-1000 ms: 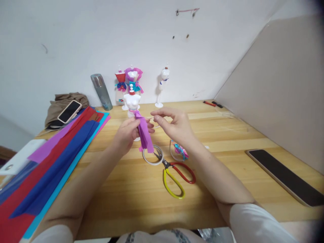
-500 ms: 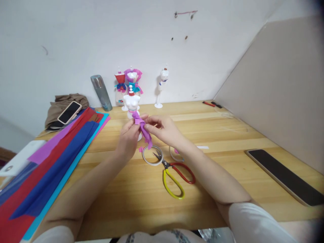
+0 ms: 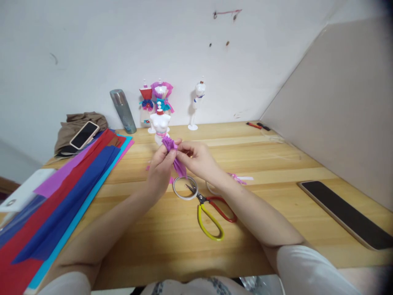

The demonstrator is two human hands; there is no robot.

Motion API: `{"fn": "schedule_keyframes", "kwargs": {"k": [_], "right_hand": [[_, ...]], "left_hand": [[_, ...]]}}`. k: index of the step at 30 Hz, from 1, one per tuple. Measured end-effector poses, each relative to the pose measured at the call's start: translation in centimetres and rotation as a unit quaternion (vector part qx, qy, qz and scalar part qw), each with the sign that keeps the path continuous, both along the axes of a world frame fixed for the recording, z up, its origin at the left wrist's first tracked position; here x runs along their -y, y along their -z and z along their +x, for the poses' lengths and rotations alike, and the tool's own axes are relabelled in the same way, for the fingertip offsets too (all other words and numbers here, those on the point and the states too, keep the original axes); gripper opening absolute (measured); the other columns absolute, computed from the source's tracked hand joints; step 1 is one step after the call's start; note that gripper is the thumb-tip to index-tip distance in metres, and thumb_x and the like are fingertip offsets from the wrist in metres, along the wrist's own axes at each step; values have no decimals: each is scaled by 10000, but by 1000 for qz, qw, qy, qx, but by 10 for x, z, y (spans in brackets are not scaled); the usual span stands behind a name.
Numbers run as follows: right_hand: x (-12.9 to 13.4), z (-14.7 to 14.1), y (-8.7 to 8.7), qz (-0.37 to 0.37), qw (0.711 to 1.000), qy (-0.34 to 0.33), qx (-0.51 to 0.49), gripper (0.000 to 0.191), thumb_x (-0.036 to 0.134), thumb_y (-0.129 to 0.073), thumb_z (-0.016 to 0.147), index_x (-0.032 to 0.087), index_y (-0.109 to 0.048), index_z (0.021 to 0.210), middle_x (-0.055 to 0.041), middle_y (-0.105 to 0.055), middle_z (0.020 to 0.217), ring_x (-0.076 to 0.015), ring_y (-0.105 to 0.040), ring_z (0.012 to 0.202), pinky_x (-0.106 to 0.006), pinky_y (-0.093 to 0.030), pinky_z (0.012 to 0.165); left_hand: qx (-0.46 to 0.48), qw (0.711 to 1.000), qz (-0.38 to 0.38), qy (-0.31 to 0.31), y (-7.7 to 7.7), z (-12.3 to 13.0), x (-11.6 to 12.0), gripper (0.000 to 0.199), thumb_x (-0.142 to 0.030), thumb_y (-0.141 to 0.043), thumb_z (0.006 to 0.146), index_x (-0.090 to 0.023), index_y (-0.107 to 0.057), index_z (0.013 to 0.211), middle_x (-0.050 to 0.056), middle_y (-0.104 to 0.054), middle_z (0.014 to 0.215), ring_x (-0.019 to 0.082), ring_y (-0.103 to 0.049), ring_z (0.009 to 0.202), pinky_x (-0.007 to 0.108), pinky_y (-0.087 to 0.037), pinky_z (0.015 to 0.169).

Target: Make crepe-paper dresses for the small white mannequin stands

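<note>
Between my two hands is a strip of purple crepe paper [image 3: 179, 167], gathered into folds at its middle, its upper end fanned out. My left hand [image 3: 161, 166] pinches it from the left, thumb against the folds. From the right, my right hand [image 3: 198, 157] closes thumb and fingers on the same gathered part. Just behind stands a small white mannequin [image 3: 160, 122] with a red neck band and a pink waist band, its lower part hidden by my hands. Below them lie a roll of tape [image 3: 174, 189] and open scissors [image 3: 201, 199] with one red and one yellow handle.
Coloured paper sheets [image 3: 70, 196] are stacked at left, near a phone [image 3: 84, 135] on brown cloth [image 3: 69, 127] and a flask [image 3: 123, 110]. Dressed mannequins [image 3: 146, 98] and a barer one [image 3: 193, 116] stand by the wall. A larger phone [image 3: 344, 213] lies right.
The purple paper has gone from a loosely twisted strip to tighter pleats with a fanned upper end. My hands stay close together in about the same place.
</note>
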State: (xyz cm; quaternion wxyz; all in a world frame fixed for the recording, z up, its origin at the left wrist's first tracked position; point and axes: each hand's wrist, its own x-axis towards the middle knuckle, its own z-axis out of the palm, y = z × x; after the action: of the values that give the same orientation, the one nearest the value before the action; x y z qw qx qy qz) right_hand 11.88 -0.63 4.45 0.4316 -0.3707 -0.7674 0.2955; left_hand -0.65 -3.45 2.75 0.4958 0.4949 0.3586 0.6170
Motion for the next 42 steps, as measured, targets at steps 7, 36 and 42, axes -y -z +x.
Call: {"fn": "schedule_keyframes", "kwargs": {"k": [7, 36, 42], "right_hand": [[4, -4, 1, 34, 999, 23, 20, 116, 201, -603, 854, 182, -701, 795, -8, -705, 714, -132, -621, 663, -260, -450, 660], [-9, -5, 6, -182, 972, -115, -98, 150, 254, -683, 699, 161, -647, 811, 18, -632, 675, -117, -574, 607, -271, -461, 631], [-12, -1, 6, -225, 957, -121, -138, 235, 352, -759, 636, 163, -653, 724, 1, -648, 721, -130, -574, 676, -298, -459, 710]], "left_hand": [[40, 999, -25, -15, 3, -1, -3, 304, -371, -564, 898, -173, -643, 1114, 114, -708, 1191, 226, -665, 1119, 369, -524, 976], [114, 992, -43, -30, -3, -3, -7, 194, -350, -649, 865, -179, -677, 952, 113, -747, 1073, 247, -717, 1006, 399, -583, 878], [95, 995, -40, -15, -2, -6, -7, 222, -375, -662, 860, -172, -685, 946, 113, -744, 1072, 251, -692, 1069, 416, -539, 967]]}}
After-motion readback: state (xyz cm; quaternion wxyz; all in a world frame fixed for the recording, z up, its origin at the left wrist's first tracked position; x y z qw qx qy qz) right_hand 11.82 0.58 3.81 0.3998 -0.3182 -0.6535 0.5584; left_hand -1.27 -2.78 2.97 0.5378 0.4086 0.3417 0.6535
